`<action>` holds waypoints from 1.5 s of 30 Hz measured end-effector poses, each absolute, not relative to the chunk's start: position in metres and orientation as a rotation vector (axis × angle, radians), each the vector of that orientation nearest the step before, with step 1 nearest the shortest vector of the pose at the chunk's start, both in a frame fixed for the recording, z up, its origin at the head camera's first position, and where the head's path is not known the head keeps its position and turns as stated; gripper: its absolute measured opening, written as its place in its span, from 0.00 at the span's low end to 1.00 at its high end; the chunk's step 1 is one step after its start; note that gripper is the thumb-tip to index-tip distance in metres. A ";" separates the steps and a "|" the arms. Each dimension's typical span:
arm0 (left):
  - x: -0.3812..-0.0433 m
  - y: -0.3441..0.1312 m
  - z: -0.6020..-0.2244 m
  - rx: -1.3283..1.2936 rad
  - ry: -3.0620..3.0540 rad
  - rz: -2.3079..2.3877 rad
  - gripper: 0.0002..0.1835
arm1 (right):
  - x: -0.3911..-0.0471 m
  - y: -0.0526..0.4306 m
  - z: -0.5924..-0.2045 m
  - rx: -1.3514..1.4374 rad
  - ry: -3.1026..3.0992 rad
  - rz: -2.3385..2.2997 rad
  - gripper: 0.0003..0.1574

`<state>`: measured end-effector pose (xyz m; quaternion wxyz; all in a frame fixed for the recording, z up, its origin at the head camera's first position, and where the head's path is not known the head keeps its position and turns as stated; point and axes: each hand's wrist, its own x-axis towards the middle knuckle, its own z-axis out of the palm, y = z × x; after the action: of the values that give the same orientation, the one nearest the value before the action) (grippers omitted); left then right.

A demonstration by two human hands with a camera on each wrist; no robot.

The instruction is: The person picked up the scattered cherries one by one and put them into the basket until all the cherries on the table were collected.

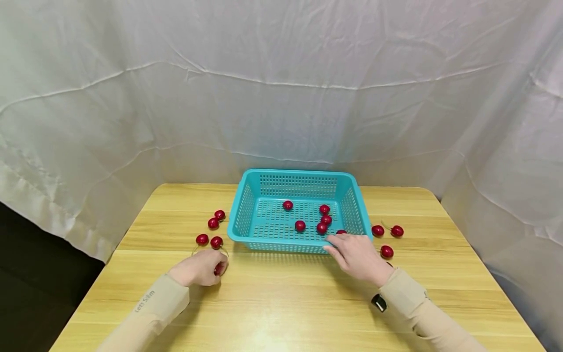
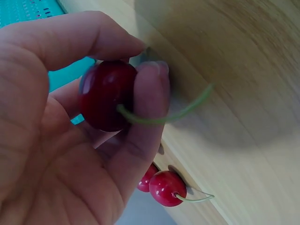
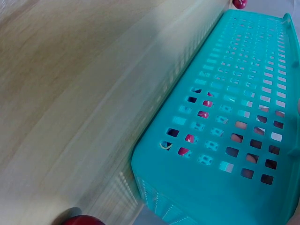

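Note:
My left hand [image 1: 200,267], over the table left of the basket, pinches a dark red cherry [image 2: 107,96] between thumb and fingers. Its green stem curves out past a fingertip. Just beyond that hand lie several loose cherries, among them one [image 1: 216,242] by the knuckles. The right hand [image 1: 358,256] reaches over the front right rim of a turquoise basket [image 1: 281,246], fingers loosely bent. A cherry [image 1: 341,232] inside shows partly behind its fingers. Through the basket's holes the right wrist view gives bits of fingers and red cherries.
Several cherries lie spread on the basket floor, one [image 1: 288,205] toward the back. Right of the basket, more cherries [image 1: 387,252] with stems rest on the wooden table [image 1: 272,303]. Pale grey cloth [image 1: 281,98] hangs behind and at the sides.

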<state>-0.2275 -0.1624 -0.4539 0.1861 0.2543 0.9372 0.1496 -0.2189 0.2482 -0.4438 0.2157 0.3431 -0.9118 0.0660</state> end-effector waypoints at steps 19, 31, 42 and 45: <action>-0.231 -0.176 -0.442 0.660 2.637 0.431 0.13 | -0.218 0.248 -0.443 0.949 -2.539 0.177 0.11; -0.247 -0.184 -0.420 0.711 2.672 0.471 0.08 | -0.217 0.247 -0.442 0.943 -2.536 0.185 0.10; -0.280 -0.169 -0.368 0.770 2.793 0.519 0.06 | -0.217 0.247 -0.441 0.955 -2.539 0.185 0.11; -0.289 -0.155 -0.358 0.763 2.834 0.521 0.05 | -0.217 0.247 -0.441 0.949 -2.540 0.176 0.11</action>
<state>-0.2891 -0.1554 -0.3578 0.0800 0.2552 0.9477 0.1743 -0.2169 0.2468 -0.4413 0.2105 0.3415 -0.9138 0.0634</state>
